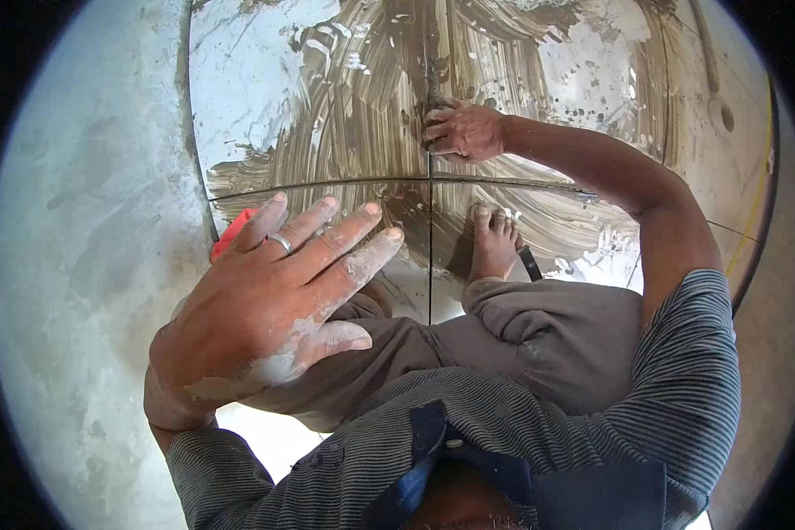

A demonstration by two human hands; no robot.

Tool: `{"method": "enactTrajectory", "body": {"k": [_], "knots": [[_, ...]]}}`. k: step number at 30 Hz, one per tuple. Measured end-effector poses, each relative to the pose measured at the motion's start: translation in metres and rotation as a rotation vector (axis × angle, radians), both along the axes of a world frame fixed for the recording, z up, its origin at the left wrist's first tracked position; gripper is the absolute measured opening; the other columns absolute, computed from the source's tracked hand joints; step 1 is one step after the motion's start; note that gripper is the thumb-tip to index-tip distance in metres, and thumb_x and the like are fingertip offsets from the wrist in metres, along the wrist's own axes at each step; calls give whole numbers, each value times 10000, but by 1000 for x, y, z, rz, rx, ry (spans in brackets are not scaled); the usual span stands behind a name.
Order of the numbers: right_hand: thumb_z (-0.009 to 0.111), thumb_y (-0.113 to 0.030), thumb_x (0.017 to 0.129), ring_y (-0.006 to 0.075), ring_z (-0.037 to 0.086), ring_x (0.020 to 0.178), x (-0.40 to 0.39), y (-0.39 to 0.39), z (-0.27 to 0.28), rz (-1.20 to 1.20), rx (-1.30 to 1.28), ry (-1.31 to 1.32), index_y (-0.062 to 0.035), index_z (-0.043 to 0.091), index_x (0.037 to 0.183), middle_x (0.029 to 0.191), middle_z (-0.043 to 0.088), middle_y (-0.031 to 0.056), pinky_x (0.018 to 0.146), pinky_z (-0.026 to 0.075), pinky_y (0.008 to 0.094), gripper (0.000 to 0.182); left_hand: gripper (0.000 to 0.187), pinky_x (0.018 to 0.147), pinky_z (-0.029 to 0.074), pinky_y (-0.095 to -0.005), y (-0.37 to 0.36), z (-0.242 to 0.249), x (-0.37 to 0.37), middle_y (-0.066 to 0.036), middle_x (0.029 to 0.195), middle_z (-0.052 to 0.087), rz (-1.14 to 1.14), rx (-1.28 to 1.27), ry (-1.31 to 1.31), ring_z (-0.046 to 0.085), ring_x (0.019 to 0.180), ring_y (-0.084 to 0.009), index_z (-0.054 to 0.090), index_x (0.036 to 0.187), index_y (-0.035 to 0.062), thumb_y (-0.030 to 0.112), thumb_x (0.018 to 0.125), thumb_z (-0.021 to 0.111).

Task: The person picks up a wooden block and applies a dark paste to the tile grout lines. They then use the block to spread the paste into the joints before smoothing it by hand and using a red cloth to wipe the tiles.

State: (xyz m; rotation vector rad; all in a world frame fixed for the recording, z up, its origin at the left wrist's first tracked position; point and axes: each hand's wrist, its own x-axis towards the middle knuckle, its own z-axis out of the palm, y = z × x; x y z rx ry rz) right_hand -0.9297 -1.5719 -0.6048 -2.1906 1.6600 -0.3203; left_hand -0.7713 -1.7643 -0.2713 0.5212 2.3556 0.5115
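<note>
My left hand (269,296) is raised close to the camera, fingers spread, with nothing in it. Grey paste coats its index finger and thumb, and a ring sits on one finger. Farther off, my right hand (466,132) rests on the dark joint (430,53) between two tiles. Its fingers are curled down against the joint; whatever they may hold is hidden. Brown-grey wet paste (362,106) is smeared in streaks over the glossy white tiles (238,75). A second joint (327,185) crosses just below my right hand.
Something red (231,235) shows partly from behind my left hand. My bare foot (493,243) stands on the tiles beside a dark handle-like piece (529,263). A grey plastered surface (97,221) runs along the left. A round dark hole (727,115) is at the upper right.
</note>
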Motion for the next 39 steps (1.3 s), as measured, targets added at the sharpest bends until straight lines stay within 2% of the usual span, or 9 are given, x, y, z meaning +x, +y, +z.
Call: {"method": "enactTrajectory", "body": {"k": [5,8,13,17,20,22,29,32,39], "knots": [[622,-285,786,221,452,1139,6,-4,5,-34,-49,42,-164,634,945,1058,557,-10,1062,269,494,200,732,1064,261,-514,1,-1,-4,-139,1391,428,-23,-31,-17,412,1251,-380,410,1372,80,443,775,627],[608,-303,827,178,463,1108,8,-8,11,-30,76,109,-198,628,941,1012,551,-31,1069,256,496,157,745,1065,257,-518,-1,-7,-7,-138,1400,415,-22,-40,-25,403,1257,-388,394,1383,96,457,771,621],[606,-330,834,187,437,1193,11,-4,2,-68,46,94,-214,614,1057,1190,552,-38,1097,203,511,252,693,1051,255,-564,-7,-11,-8,-143,1409,401,-16,11,-28,389,1268,-404,328,1420,128,438,848,568],[608,-315,816,224,429,1229,-5,-3,8,-75,17,111,-202,645,1052,1203,569,-16,1108,199,487,265,684,1042,261,-560,-7,-6,-5,-141,1426,369,-71,-9,-18,392,1262,-403,292,1427,120,435,873,537],[587,-319,836,228,436,1227,-42,-1,12,-237,16,19,-213,627,1108,1219,567,-12,1107,200,482,294,677,1046,254,-544,-7,-4,-2,-139,1423,367,-93,5,-29,400,1256,-388,302,1421,117,445,875,532],[564,-307,847,221,437,1230,-84,-14,3,-613,-131,98,-192,588,1165,1245,550,4,1088,250,504,339,670,1053,239,-532,-7,-4,-3,-134,1425,363,-98,4,-16,399,1258,-366,307,1418,117,460,882,515],[503,-257,877,235,439,1230,-194,-63,8,-816,-48,376,-135,568,1198,1252,547,13,1065,271,515,349,716,1082,208,-522,-10,-5,-6,-129,1419,381,-55,-27,-57,369,1291,-368,331,1412,136,528,847,533],[485,-275,889,234,431,1241,-209,-81,6,-857,-19,396,-142,575,1187,1261,545,8,1059,279,516,339,724,1087,210,-508,-10,-3,-2,-124,1413,394,-9,-35,-70,384,1284,-363,347,1404,129,537,837,537],[482,-298,875,212,494,1128,-229,-91,0,-704,-123,450,-142,610,994,1095,588,-2,1028,329,497,234,735,1094,210,-494,-10,-10,-7,-116,1405,411,40,-28,-88,405,1272,-357,379,1386,109,523,812,577]]}}
